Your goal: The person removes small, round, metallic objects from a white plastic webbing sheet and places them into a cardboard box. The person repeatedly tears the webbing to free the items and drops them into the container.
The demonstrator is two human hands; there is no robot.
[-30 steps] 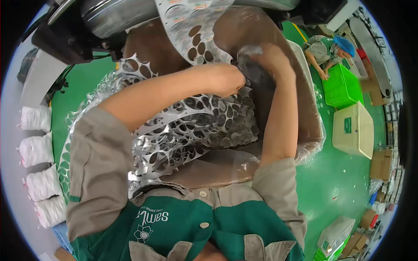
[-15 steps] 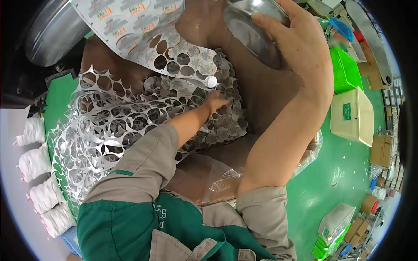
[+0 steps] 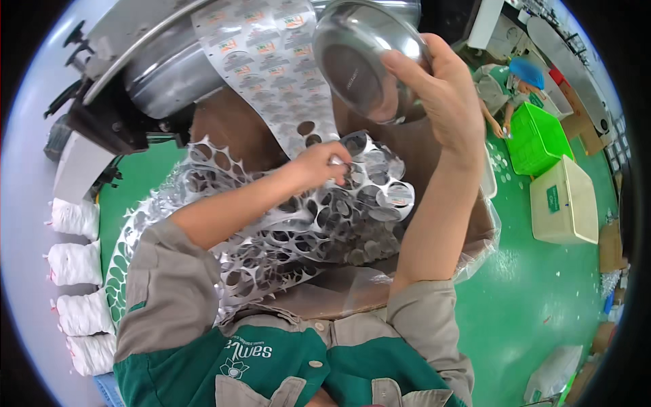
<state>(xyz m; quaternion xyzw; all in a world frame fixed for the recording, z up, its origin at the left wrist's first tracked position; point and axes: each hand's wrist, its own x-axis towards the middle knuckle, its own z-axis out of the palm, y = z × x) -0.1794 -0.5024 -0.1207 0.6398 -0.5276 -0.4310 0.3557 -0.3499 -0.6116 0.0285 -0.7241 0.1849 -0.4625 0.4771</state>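
R hand (image 3: 444,95) raised, fingers clamped over rim of steel bowl (image 3: 363,57), bowl tilted. L hand (image 3: 322,163) below it, fingertips pinched on edge of punched foil web (image 3: 271,230). Web heaped in lined box (image 3: 475,251) under both grips. Foil strip (image 3: 271,61) hangs just left of bowl; green floor (image 3: 536,292) open to right.

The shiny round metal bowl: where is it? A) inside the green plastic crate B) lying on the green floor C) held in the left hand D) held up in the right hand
D: the shiny round metal bowl is gripped at its rim by the raised right hand, above the punched silver foil sheet that the left hand touches.
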